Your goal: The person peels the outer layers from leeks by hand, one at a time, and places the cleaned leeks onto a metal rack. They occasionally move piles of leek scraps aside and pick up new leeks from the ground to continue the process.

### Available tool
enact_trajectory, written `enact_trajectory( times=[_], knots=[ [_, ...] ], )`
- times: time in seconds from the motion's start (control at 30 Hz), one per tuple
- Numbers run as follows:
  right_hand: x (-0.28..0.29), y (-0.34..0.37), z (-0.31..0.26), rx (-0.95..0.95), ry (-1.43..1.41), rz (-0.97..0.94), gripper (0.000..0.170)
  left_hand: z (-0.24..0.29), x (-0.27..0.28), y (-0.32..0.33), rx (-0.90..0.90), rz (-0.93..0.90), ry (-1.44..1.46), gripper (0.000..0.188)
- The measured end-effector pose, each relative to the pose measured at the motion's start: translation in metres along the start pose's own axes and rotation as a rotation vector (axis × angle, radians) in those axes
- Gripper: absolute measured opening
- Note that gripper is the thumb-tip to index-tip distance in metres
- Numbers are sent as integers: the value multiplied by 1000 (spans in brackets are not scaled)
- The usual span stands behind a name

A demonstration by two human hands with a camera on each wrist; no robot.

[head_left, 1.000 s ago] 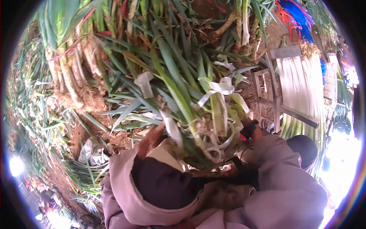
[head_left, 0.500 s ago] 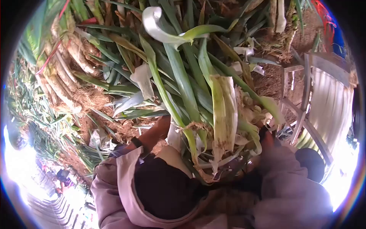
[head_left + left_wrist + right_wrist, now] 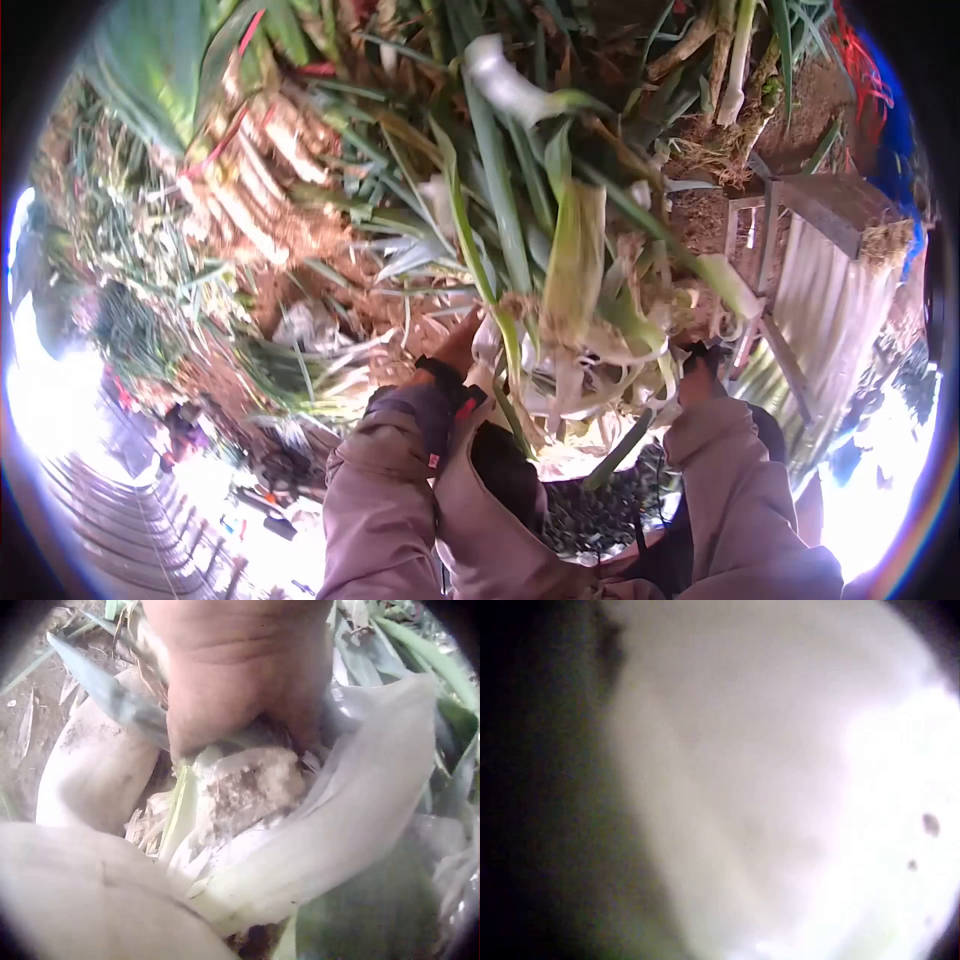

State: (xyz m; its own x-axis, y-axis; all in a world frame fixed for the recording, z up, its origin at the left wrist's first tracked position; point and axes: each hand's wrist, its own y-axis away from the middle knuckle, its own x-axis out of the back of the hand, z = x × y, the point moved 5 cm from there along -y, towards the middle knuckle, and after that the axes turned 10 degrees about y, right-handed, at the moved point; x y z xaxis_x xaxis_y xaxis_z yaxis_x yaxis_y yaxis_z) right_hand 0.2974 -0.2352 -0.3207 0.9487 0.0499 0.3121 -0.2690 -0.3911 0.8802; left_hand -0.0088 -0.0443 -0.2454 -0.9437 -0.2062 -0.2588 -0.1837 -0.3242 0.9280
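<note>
In the head view my left hand (image 3: 462,343) reaches into the near side of a heap of loose leek leaves (image 3: 575,255). The left wrist view shows that hand (image 3: 244,675) with thumb and fingers on either side of a leek's pale root end (image 3: 251,787); the fingertips are hidden. Broad white leaves (image 3: 360,802) curve around it. My right hand (image 3: 703,380) is at the heap's right side, its fingers hidden by leaves. A blurred pale surface (image 3: 727,772) fills most of the right wrist view.
Tied leeks with roots (image 3: 240,200) lie at the upper left. On the right, a wooden frame (image 3: 825,205) stands around a row of white leek stalks (image 3: 835,300). Blue material (image 3: 895,150) with red strings is at the upper right. Cut greens cover the left ground.
The head view has shifted, and both forearms now show more fully. Against one second ago, a broad pale leaf stands up in the heap and a curled white one reaches farther from me.
</note>
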Motion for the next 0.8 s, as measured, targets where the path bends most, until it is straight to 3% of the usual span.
enact_trajectory(
  times=[0.13, 0.27, 0.4, 0.5, 0.57, 0.63, 0.7, 0.8],
  knots=[
    [43, 77, -39, 6, -51, -14, 67, -5, -26, 34, -48, 37, -2, 56],
    [74, 158, -103, 53, -110, -34, 67, -4, -31, 114, -64, 103, 5, 56],
    [105, 228, -193, 144, -200, -44, 66, 17, -53, 180, -108, 144, 39, 55],
    [131, 276, -274, 238, -245, -59, 65, 61, -91, 213, -186, 134, 54, 55],
    [156, 304, -345, 360, -254, -54, 65, 121, -130, 229, -321, 107, 5, 54],
    [187, 334, -440, 545, -239, -23, 64, 222, -179, 251, -534, 72, -75, 54],
    [226, 364, -552, 780, -199, 44, 64, 377, -225, 289, -903, 100, -228, 54],
    [308, 444, -780, 1281, -53, 252, 63, 636, -250, 415, -1566, 405, -489, 53]
  ],
)
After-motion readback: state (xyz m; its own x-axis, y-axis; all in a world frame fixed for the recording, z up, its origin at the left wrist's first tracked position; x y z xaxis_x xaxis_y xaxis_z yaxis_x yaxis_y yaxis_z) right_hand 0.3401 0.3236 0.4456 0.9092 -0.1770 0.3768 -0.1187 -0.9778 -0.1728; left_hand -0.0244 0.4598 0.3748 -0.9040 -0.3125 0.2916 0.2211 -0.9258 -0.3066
